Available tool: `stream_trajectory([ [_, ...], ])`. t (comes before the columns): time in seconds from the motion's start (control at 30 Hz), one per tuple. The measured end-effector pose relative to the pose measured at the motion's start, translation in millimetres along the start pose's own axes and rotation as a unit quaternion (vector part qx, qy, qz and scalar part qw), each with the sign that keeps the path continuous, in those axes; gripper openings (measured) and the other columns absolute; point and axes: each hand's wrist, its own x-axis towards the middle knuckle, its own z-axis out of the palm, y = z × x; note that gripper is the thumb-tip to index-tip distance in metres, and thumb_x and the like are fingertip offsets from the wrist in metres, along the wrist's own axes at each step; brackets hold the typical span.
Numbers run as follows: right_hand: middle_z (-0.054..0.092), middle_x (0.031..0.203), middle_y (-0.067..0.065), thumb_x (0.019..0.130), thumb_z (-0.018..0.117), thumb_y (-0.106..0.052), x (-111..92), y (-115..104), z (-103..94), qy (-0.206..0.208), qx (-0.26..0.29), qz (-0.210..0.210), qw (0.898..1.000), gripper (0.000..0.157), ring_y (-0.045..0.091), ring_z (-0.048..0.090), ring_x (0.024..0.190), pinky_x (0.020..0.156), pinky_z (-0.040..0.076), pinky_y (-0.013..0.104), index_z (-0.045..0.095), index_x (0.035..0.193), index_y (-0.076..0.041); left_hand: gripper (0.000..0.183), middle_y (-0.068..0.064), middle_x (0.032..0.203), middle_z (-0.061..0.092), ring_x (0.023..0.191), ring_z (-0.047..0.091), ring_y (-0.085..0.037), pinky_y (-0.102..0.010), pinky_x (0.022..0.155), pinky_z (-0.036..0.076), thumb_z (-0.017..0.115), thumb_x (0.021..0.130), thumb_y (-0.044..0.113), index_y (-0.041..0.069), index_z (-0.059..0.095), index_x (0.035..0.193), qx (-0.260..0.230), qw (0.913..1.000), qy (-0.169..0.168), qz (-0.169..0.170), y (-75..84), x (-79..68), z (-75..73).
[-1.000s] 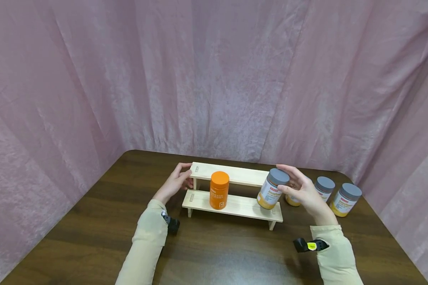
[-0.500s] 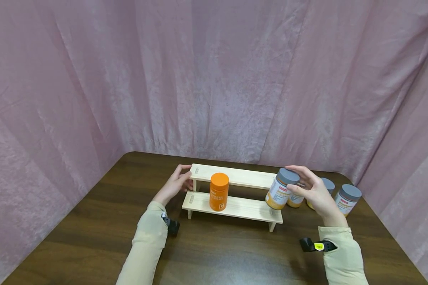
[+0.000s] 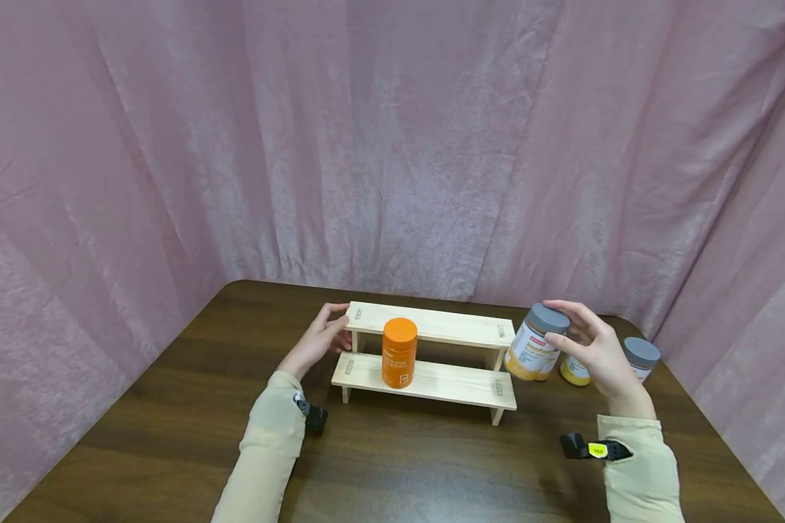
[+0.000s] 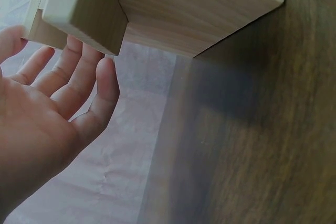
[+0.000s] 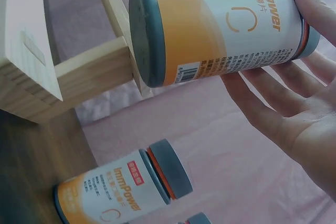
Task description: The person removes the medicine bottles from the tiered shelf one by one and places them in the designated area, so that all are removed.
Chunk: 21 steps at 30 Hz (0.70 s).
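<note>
Brown tabletop (image 3: 419, 465): one of the hands (image 3: 597, 354) partly hides a standing jar (image 3: 575, 371).

Over the last second the right hand (image 3: 592, 347) carries the grey-capped ImmPower bottle (image 3: 535, 347) rightward, from over the right part of the two-tier wooden shelf (image 3: 454, 379) to just beyond its right end. The shelf's upper right end, hidden earlier, now shows. Right of the shelf, the hand now partly covers the farthest bottle (image 3: 641, 352).

Orange jar (image 3: 399, 354), grey-lidded bottle (image 3: 532, 350), pink curtain (image 3: 392, 145)
</note>
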Motion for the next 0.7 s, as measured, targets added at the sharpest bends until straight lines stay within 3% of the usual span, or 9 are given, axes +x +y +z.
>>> stream_trajectory([
  [0.23,0.063,0.121,-0.022,0.089,0.064,0.002,-1,2,-6.2,0.019,-0.031,0.015,0.999,0.049,-0.002,0.062,0.098,0.080,0.048,0.014,0.049,0.136,-0.002,0.045,-0.018,0.087,0.065,0.068,0.063,-0.012,-0.036,0.067,0.050,0.042,0.104,0.028,0.010,0.032,0.144,0.001,1.0000,-0.006,0.004,1.2,0.2,-0.7],
  [0.4,0.061,0.120,-0.024,0.090,0.065,-0.001,-2,3,-9.2,0.021,-0.066,0.025,0.997,0.050,-0.005,0.062,0.099,0.081,0.048,0.013,0.049,0.136,-0.003,0.046,-0.024,0.090,0.063,0.072,0.064,-0.019,-0.039,0.068,0.050,0.042,0.104,0.024,0.007,0.030,0.145,-0.005,0.9999,-0.015,-0.002,10.9,-3.5,-0.6],
  [0.53,0.061,0.119,-0.025,0.090,0.066,-0.002,-3,4,-10.7,0.021,-0.081,0.026,0.996,0.050,-0.006,0.061,0.101,0.082,0.047,0.012,0.049,0.136,-0.004,0.046,-0.031,0.095,0.061,0.070,0.063,-0.016,-0.039,0.069,0.050,0.042,0.105,0.027,0.009,0.031,0.145,0.002,1.0000,-0.008,-0.002,2.6,0.0,-0.3],
  [0.7,0.059,0.119,-0.026,0.090,0.067,-0.006,-3,6,-11.9,0.020,-0.102,0.034,0.994,0.050,-0.007,0.060,0.102,0.083,0.047,0.012,0.050,0.137,-0.006,0.045,-0.028,0.094,0.062,0.069,0.063,-0.014,-0.038,0.069,0.050,0.042,0.104,0.029,0.011,0.032,0.144,0.005,1.0000,-0.002,-0.003,1.8,-1.1,0.2],
])
